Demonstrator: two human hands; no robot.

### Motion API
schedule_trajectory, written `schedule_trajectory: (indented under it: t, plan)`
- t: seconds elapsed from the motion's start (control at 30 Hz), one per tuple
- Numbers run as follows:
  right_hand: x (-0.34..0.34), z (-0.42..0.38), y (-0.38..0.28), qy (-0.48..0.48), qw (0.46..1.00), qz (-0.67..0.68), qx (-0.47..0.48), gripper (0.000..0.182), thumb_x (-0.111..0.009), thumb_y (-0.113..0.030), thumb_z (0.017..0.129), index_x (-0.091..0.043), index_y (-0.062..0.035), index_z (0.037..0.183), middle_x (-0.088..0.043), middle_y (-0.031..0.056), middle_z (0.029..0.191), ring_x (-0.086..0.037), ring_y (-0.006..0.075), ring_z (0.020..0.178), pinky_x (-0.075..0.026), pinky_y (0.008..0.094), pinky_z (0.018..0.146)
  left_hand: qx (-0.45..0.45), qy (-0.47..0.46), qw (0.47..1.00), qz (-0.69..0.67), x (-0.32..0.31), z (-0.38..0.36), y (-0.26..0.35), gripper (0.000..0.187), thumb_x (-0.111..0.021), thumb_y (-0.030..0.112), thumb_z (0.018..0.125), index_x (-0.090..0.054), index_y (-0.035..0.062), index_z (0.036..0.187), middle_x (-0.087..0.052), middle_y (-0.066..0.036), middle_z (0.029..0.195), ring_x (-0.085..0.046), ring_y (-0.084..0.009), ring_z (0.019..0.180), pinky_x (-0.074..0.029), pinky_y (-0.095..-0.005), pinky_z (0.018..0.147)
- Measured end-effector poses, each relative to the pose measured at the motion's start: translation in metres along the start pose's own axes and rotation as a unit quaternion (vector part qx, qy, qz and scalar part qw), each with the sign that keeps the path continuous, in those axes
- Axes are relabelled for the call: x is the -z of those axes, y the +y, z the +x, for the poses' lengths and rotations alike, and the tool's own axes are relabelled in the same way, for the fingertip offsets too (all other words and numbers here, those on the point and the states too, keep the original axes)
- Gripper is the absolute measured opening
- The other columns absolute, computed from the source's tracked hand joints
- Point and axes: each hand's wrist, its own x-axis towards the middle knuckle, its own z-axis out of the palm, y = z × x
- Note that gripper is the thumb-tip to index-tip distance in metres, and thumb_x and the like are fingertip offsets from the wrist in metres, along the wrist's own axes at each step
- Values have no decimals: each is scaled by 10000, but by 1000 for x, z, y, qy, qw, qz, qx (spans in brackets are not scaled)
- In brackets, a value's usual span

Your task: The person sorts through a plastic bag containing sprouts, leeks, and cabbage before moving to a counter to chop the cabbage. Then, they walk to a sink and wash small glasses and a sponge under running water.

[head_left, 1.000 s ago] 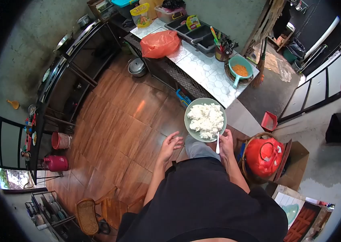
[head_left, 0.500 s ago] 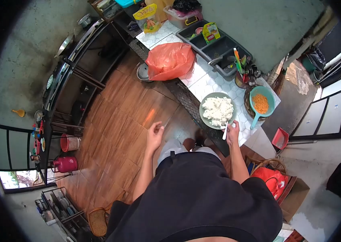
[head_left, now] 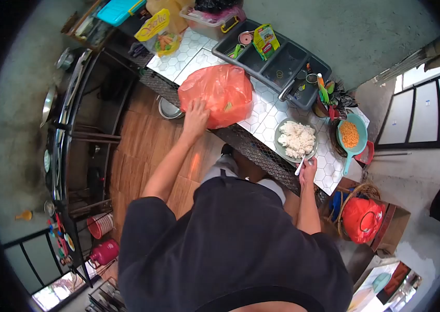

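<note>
A round green plate (head_left: 288,151) heaped with white rice (head_left: 297,138) is at the front edge of the tiled counter. A spoon (head_left: 299,167) rests in the rice, its pale handle sticking out toward me. My right hand (head_left: 308,170) is closed on the plate's near rim, beside that handle. Further left, my left hand (head_left: 197,118) lies with fingers stretched over the near side of a puffed red plastic bag (head_left: 219,92). What the bag contains is mostly hidden.
A blue-green strainer (head_left: 359,148) with orange bits sits at the counter's right end. Behind stand a cup of utensils (head_left: 325,108) and a dark divided tray (head_left: 282,73). A yellow food packet (head_left: 163,39) is back left. A metal pot (head_left: 169,108) shows below the counter edge.
My left hand has moved from beside my hip up and forward onto the red bag. My right hand stays at the plate's rim. The view has shifted and turned.
</note>
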Motion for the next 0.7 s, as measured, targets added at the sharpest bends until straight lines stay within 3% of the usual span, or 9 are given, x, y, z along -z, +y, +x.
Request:
schedule_trajectory:
  t: [0.07,0.2,0.3,0.43,0.5,0.57,0.63,0.67,0.7]
  plan:
    - [-13,-8,4,61,998,30,7,395,-515,33,905,-357,-80,1249,-592,139,1006,-634,242,844,-557,452,661,34,39,990,-130,6,16,-22,134,-666,109,653,-626,64,773,-585,-114,893,-539,-300,980,-391,-440,899]
    - [-24,-12,19,114,992,43,31,459,-535,2,904,-331,-85,1305,-596,153,1058,-632,248,907,-540,441,694,97,-56,942,-316,33,37,-58,327,-786,319,656,-636,64,796,-600,-125,771,-589,-308,813,-469,-388,750]
    - [-41,-14,15,166,986,-8,18,422,-502,-25,939,-359,-47,1335,-579,163,1134,-637,259,944,-557,435,752,120,-189,923,-312,52,40,-74,399,-822,343,640,-654,45,845,-644,-128,791,-625,-313,817,-487,-404,737]
    - [-48,-14,1,179,984,-19,-7,494,-458,-47,959,-293,-15,1423,-567,183,1163,-640,277,936,-559,421,758,37,-228,929,-289,65,42,-99,411,-835,292,633,-660,20,889,-669,-156,834,-651,-305,855,-500,-396,727]
    - [-54,-19,-1,195,979,-56,-10,465,-464,-137,973,-332,11,1393,-551,191,1181,-633,280,936,-551,397,743,21,-267,860,-435,61,42,-125,378,-817,258,660,-656,9,893,-668,-168,839,-657,-289,874,-504,-382,729]
    - [-57,-18,-7,181,982,-50,-19,424,-468,-194,974,-392,5,1341,-569,168,1134,-621,258,899,-527,373,695,26,-250,857,-449,62,44,-138,269,-745,199,742,-628,-12,860,-642,-142,785,-635,-272,779,-492,-350,695]
    - [-53,-18,-7,169,984,-45,-36,400,-471,-251,976,-451,-2,1288,-586,145,1087,-608,235,862,-503,349,647,124,-194,866,-445,70,48,-144,192,-669,144,814,-580,-24,845,-595,-95,734,-569,-210,669,-467,-311,653]
    - [-50,-18,-7,257,964,-59,-36,384,-469,-285,972,-495,-9,1238,-596,133,1041,-594,218,831,-492,342,642,167,-118,824,-529,65,45,-141,159,-575,143,918,-531,-5,878,-564,-51,710,-501,-130,634,-435,-269,624]
    - [-52,-17,-8,343,936,-72,-35,381,-468,-319,969,-538,-15,1188,-606,121,995,-580,200,800,-480,335,637,168,-121,822,-531,63,45,-141,159,-575,143,918,-531,-5,878,-564,-51,710,-501,-130,634,-435,-269,624]
